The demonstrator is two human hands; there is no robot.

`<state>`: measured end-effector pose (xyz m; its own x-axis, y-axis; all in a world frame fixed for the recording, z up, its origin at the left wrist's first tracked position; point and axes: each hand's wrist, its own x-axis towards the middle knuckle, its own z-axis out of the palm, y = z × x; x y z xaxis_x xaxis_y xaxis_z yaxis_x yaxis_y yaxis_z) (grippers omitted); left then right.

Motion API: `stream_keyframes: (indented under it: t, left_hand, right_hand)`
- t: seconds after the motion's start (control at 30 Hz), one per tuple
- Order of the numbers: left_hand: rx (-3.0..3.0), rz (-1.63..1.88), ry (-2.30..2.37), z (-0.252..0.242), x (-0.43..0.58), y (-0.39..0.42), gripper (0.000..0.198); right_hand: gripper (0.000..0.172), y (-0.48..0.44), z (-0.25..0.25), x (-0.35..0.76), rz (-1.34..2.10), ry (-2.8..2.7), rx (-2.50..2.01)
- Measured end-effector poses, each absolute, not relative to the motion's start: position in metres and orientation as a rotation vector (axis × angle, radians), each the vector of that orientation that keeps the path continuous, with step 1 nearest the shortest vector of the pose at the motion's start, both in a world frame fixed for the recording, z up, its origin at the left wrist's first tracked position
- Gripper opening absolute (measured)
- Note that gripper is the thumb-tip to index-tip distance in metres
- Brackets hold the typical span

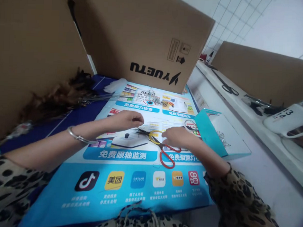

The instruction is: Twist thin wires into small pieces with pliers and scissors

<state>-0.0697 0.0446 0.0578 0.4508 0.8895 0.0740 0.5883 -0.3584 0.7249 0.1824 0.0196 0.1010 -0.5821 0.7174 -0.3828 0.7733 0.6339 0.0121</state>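
1. The left hand (127, 120) is held with its grip pressed together at the fingertips; whether anything is pinched cannot be told.
2. The right hand (178, 136) is laid fingers-down over the yellow tool (154, 135); its grip cannot be told.
3. The tool's long axis runs left to right, with its dark tips aimed at the left hand and near it.
4. Red scissors (167, 157) lie beside it on the poster (118, 189), handles toward the person.

The table (73, 118) has a dark blue top; a big printed poster (118, 189) lies flat across it, reaching the near edge. At the left, dark feathers (59, 96) lie on the blue; a cardboard box (144, 36) stands at the back; a teal box (211, 132) sits at the poster's right edge.
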Motion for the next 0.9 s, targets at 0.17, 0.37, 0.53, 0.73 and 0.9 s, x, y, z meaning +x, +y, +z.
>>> stream_keyframes:
  t: [0.17, 0.37, 0.53, 0.73, 0.9]
  left_hand:
    - [2.07, 0.752, 1.44, 0.009, -0.093, 0.03, 0.023]
    - [2.066, 0.854, 1.475, -0.029, -0.089, 0.032, 0.039]
    - [2.059, 0.931, 1.446, -0.038, -0.089, 0.033, 0.035]
    - [2.052, 0.948, 1.409, -0.035, -0.095, 0.03, 0.025]
    - [2.056, 0.947, 1.4, -0.032, -0.095, 0.03, 0.018]
  right_hand:
    - [0.032, -0.011, 0.063, 0.18, -0.158, 2.564, 1.176]
    - [0.039, -0.013, 0.042, 0.182, -0.046, 2.613, 1.283]
    - [0.033, -0.011, 0.042, 0.183, -0.072, 2.65, 1.35]
    - [0.022, -0.004, 0.034, 0.184, -0.145, 2.654, 1.49]
    - [0.011, -0.001, 0.028, 0.181, -0.185, 2.692, 1.467]
